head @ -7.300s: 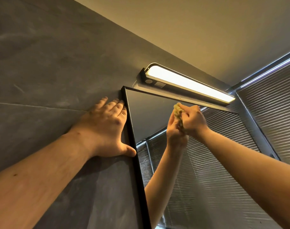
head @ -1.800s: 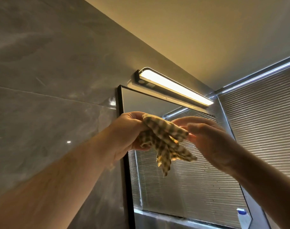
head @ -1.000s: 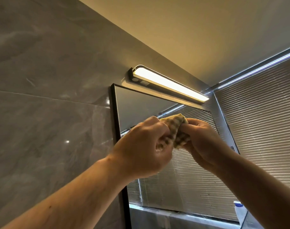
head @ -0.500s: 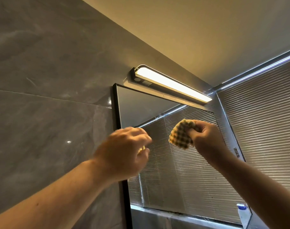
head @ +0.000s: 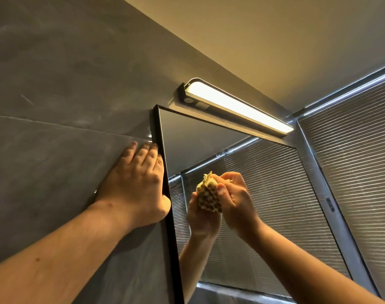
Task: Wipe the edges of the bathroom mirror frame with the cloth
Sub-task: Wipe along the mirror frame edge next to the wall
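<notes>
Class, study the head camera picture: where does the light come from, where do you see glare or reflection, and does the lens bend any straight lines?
Head view: the lit bar lamp above the black-framed mirror casts warm light on the ceiling; the glass reflects the right hand gripping the yellow checked cloth; small glare sits on the grey tile wall above the flat left hand; wide-angle distortion makes the frame edges splay.

Head cam, close, angled up at mirror (head: 231, 154) (ceiling visible).

grey tiled wall (head: 62, 84), black-framed mirror (head: 242, 150), lit lamp (head: 237, 108)
</notes>
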### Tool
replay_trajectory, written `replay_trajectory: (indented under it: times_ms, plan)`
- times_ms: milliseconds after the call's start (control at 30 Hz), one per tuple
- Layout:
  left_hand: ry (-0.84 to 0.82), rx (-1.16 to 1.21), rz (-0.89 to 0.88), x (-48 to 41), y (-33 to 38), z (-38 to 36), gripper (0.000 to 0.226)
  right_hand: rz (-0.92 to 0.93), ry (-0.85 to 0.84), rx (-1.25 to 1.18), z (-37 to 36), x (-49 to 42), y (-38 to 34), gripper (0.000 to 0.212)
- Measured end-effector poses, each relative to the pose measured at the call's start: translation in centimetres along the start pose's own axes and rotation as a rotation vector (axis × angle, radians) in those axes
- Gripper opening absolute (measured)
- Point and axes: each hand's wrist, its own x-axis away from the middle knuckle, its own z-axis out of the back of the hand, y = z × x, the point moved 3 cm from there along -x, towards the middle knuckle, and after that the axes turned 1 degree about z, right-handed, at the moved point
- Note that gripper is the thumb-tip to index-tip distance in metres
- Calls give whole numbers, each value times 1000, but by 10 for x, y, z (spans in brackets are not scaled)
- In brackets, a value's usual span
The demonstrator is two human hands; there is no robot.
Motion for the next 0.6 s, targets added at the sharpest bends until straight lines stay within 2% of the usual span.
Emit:
replay_trajectory:
  times_ms: [133,233,300,400,467,600]
  plan:
    - [-81,-95,-5,0,3,-2,105,70,196,-25,-2,-25,7,26]
    - [-101,-133,-3,1,3,-3,107,-40,319,-68,4,-68,30,14]
    - [-127,-142,-4,1,4,-2,108,-140,374,2,13,-96,53,4]
    - [-131,-143,4,1,4,-4,109,-318,443,160,28,-120,91,18]
    - [-124,-142,8,1,4,-5,110,-381,456,111,31,-125,106,22]
    - [-121,-129,9,1,5,-5,110,-311,458,16,21,-121,96,31]
